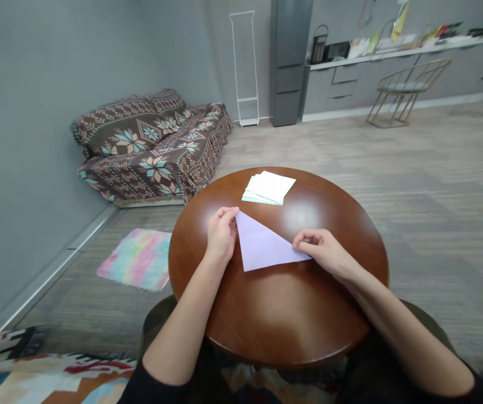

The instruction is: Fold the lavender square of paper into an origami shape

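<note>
A light purple sheet of paper (264,245), folded into a triangle, is held between my two hands just over the round table. My left hand (222,231) pinches its upper left corner between thumb and fingers. At its right corner, my right hand (319,248) grips the paper with thumb and index finger. The triangle's long edge faces away from me and one corner points toward me. Beyond it lies a loose stack of pale paper sheets (271,187), slightly fanned.
The glossy brown round table (283,320) is right in front of me. Farther off are a sofa (152,148) with a patterned cover, a pastel fluffy rug (140,258), a white rack (248,106), a grey fridge (290,62) and a gold-framed chair (405,87) by a kitchen counter.
</note>
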Tool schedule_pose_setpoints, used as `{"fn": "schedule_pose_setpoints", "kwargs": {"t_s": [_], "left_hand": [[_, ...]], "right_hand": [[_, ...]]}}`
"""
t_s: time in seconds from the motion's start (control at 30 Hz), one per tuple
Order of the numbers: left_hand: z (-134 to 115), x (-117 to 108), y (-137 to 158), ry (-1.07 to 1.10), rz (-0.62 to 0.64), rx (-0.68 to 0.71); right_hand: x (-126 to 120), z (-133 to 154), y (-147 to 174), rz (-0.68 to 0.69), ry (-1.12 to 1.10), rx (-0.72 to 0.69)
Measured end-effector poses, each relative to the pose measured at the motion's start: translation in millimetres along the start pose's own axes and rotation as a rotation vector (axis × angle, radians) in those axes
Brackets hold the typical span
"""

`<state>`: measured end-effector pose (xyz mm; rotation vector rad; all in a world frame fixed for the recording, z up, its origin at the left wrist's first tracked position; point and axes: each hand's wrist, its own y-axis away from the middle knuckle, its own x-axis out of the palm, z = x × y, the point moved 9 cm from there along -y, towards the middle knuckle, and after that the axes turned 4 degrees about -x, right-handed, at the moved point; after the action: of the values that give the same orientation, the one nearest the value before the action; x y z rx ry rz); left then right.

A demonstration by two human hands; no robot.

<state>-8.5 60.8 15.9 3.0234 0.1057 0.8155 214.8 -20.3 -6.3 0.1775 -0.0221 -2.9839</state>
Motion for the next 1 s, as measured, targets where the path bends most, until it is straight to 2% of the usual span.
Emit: {"fn": "schedule_pose_setpoints", "kwargs": {"t_s": [0.17,0.3,0.43,0.7,0.77,0.87,0.93,1.0], "left_hand": [[-4,-14,-7,0.003,-0.100,0.044],[-1,-21,-7,-0.065,-0.166,0.044],[-4,-30,-10,-0.107,-0.241,0.115],[5,-23,-12,-0.071,-0.167,0.073],[5,-18,-10,-0.056,-0.137,0.082],[3,-5,-4,-0.063,-0.065,0.120],[4,4,2,-0.074,-0.016,0.127],[4,10,7,-0.101,0.006,0.130]], "right_hand": [[-6,-6,-2,0.002,-0.051,0.026],[-15,-12,0,-0.037,-0.110,0.077],[-26,-14,0,-0.112,-0.173,0.063],[-30,-16,0,-0.232,-0.143,0.080],[-20,-9,0,-0.179,-0.186,0.061],[8,6,0,0.012,-0.244,0.013],[22,14,-1,0.093,-0.239,-0.033],[25,14,-5,0.076,-0.220,-0.041]]}}
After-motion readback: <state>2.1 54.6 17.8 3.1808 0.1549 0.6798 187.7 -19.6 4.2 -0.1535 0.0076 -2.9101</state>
